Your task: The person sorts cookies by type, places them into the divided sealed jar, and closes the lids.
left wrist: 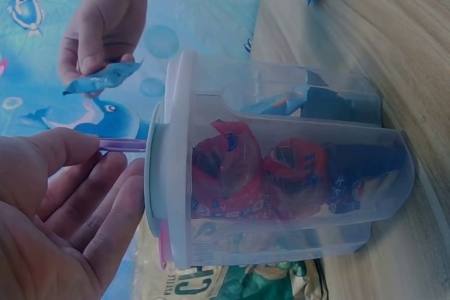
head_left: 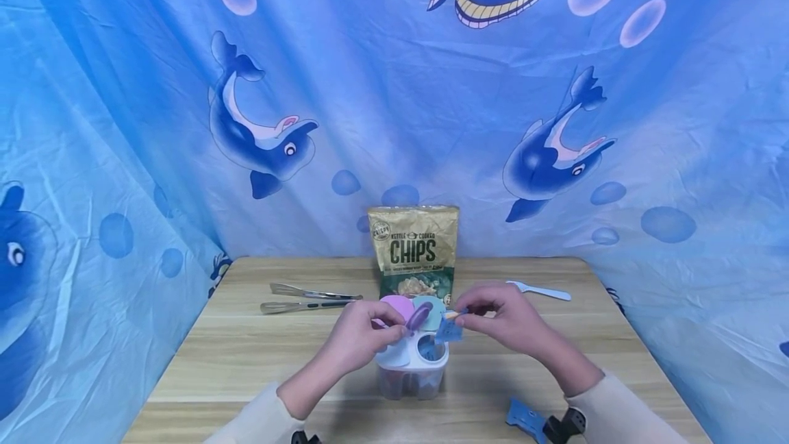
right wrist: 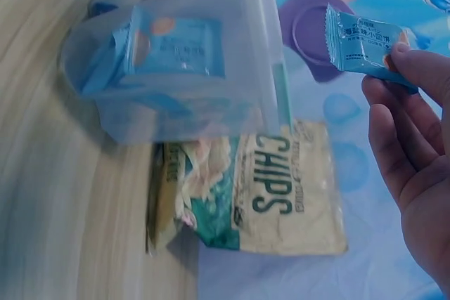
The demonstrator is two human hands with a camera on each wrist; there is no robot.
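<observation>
My left hand (head_left: 368, 332) pinches a round purple lid (head_left: 420, 316), tilted on edge above a clear plastic snack box (head_left: 409, 381) with several compartments. The white top of the box has one uncovered round opening at the near right. In my right hand (head_left: 511, 319), thumb and fingers pinch a small blue snack packet (right wrist: 365, 41) just above that opening. A pink lid (head_left: 397, 304) and a green lid (head_left: 429, 312) cover the far compartments. Through the walls show red packets (left wrist: 228, 173) on one side and blue packets (right wrist: 179, 47) under the opening.
Behind the box stands a bag of chips (head_left: 414, 245). Metal tongs (head_left: 308, 304) lie at the left of the wooden table (head_left: 259, 362), a pale plastic utensil (head_left: 542, 290) at the right. Another blue packet (head_left: 525, 418) lies near the right wrist. A blue sea-print curtain (head_left: 394, 88) surrounds the table.
</observation>
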